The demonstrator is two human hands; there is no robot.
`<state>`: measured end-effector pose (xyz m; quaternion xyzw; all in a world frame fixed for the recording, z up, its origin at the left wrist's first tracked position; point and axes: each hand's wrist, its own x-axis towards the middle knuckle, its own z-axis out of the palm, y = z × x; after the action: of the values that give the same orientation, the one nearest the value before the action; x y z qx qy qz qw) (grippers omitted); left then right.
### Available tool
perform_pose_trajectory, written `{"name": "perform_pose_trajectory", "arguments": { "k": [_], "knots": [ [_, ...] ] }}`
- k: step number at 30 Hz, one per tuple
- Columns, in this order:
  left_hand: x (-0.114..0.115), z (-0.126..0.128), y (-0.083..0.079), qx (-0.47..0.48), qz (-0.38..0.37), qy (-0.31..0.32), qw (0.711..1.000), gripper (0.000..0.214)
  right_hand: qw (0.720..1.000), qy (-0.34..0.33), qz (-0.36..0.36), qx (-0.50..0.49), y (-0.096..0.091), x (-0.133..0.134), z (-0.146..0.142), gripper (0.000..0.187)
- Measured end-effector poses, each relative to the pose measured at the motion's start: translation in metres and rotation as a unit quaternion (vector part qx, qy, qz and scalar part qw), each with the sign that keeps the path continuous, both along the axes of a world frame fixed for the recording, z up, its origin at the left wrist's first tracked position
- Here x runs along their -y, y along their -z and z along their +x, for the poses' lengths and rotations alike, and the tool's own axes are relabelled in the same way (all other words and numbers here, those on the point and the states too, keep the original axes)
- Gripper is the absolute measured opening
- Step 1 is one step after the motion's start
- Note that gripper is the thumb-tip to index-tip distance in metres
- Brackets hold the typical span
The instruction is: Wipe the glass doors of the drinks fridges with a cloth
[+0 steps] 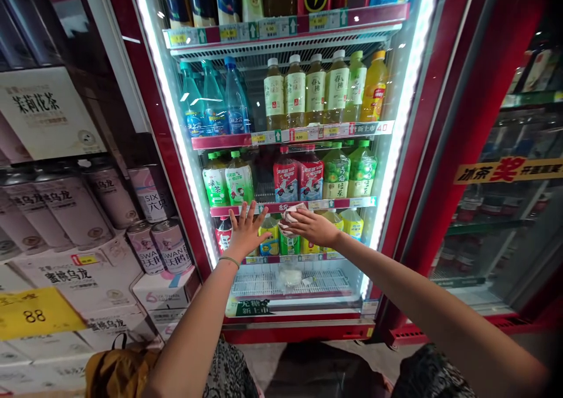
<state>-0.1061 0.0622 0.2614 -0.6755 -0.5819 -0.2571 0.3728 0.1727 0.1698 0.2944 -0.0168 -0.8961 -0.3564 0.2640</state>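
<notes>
Head view, crumpled whitish cloth (289, 222) with reddish-brown streaks, bunched in right hand (315, 227), left hand (246, 235) spread wide.

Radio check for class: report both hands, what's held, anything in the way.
Left hand spread open. Right hand holding crumpled pink-and-white cloth, before red-framed, lit drinks fridge. Hands partly hide lower plastic bottles.

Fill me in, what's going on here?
A person stands at a lit drinks fridge. The right hand holds a crumpled cloth in front of the lower shelves. The left hand is beside it, fingers spread, holding nothing. Bottles stand on the shelves behind. Whether either hand touches the fridge is hard to tell.
</notes>
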Motion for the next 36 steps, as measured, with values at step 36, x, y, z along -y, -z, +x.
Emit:
{"name": "perform_pose_trajectory", "arguments": {
  "k": [36],
  "knots": [
    [0.097, -0.103, 0.03, 0.048, 0.113, -0.045, 0.991, 0.041, 0.999, -0.035, 0.014, -0.006, -0.032, 0.051, -0.192, 0.058]
  ]
}}
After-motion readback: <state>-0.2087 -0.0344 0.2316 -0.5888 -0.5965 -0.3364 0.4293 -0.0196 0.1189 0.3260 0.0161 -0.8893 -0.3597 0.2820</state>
